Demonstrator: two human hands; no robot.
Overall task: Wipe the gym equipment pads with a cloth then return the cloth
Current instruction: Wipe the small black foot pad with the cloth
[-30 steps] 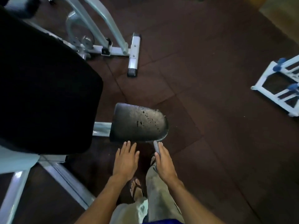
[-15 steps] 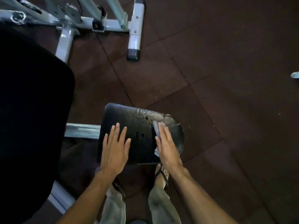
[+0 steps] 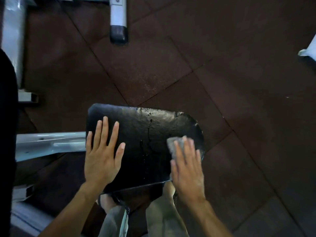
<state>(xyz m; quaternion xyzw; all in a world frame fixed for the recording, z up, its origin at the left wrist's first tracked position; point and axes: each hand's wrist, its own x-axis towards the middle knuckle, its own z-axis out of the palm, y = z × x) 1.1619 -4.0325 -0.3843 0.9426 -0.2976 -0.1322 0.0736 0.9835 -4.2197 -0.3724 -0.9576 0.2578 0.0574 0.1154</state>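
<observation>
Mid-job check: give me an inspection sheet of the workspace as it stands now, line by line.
Surface: black seat pad, worn and cracked, droplets near its far edge, chipped at the far right corner.
Job's things: grey cloth lies on the pad's right part, under the right hand.
Clutter: nothing seen on the pad besides the cloth.
Grips: left hand flat on the pad's left part, fingers spread; right hand flat, pressing the cloth onto the pad.
Cables: nothing seen.
Surroundings: dark rubber floor tiles; pale metal frame bar left of the pad; a frame foot with black end cap further off; black backrest pad at the left edge.
</observation>
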